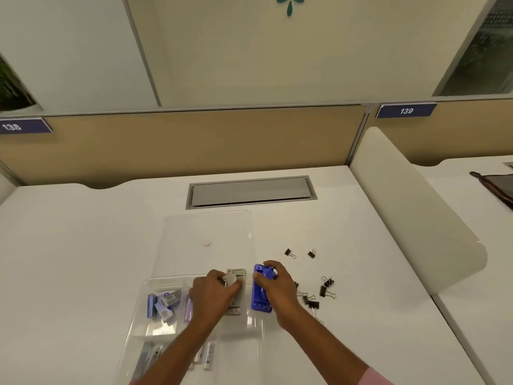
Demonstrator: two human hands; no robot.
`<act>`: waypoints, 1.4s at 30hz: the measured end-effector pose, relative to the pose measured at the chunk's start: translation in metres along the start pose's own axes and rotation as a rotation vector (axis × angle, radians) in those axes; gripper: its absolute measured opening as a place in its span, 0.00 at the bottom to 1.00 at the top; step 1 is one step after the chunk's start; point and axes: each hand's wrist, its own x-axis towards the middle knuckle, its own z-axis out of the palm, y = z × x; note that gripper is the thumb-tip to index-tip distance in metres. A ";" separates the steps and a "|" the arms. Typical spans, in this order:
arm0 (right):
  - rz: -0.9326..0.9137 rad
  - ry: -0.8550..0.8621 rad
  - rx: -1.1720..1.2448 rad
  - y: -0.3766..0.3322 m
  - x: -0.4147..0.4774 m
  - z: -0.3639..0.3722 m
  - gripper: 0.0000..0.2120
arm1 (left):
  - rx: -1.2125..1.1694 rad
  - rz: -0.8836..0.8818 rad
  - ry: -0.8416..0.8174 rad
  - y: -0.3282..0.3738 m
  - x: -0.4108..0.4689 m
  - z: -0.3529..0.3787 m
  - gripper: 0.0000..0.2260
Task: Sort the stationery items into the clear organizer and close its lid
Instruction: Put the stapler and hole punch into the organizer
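left hand (213, 294) grips a grey metal tool (238, 294), right hand (274, 286) a blue plastic tool (258, 300), at the clear plastic organizer (144, 287); black binder clips (325, 291) unsorted, lid (208, 226) open.

A white desk (83, 245) has a grey cable flap (251, 191) set into it near its back edge. Behind stands a tan panel (194, 140) bearing blue plates 138 (16, 126) and 139 (406, 110). A white divider (410, 207) bounds the right side. A teal decal (290, 2) marks the wall.
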 end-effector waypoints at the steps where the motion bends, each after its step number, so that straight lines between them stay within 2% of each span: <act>1: -0.001 -0.004 -0.023 0.000 -0.002 0.008 0.15 | 0.037 -0.008 0.018 -0.002 0.000 -0.001 0.22; 5: -0.007 0.011 -0.129 0.000 -0.007 0.031 0.20 | 0.093 -0.030 -0.016 -0.008 -0.001 -0.002 0.21; 9: -0.030 0.049 -0.222 0.003 -0.009 0.044 0.20 | 0.093 0.004 -0.036 -0.012 -0.004 0.003 0.17; 15: -0.023 0.155 -0.486 0.006 -0.013 0.053 0.21 | 0.115 0.046 -0.039 -0.014 -0.009 0.010 0.20; 19: -0.014 0.179 -0.497 0.003 -0.015 0.054 0.22 | 0.148 0.074 -0.024 -0.014 -0.006 0.012 0.14; 28: 0.013 0.197 -0.335 -0.004 -0.010 0.057 0.21 | 0.101 0.076 -0.001 -0.010 -0.002 0.012 0.09; 34: -0.068 0.120 -0.364 0.001 -0.011 0.055 0.21 | 0.133 0.061 -0.034 -0.020 0.000 0.019 0.09; 38: -0.152 0.070 -0.539 0.005 -0.014 0.051 0.24 | 0.242 0.141 -0.060 -0.028 -0.001 0.018 0.08; 42: -0.216 0.020 -0.732 0.002 -0.012 0.049 0.23 | 0.422 0.234 -0.113 -0.027 -0.001 0.015 0.12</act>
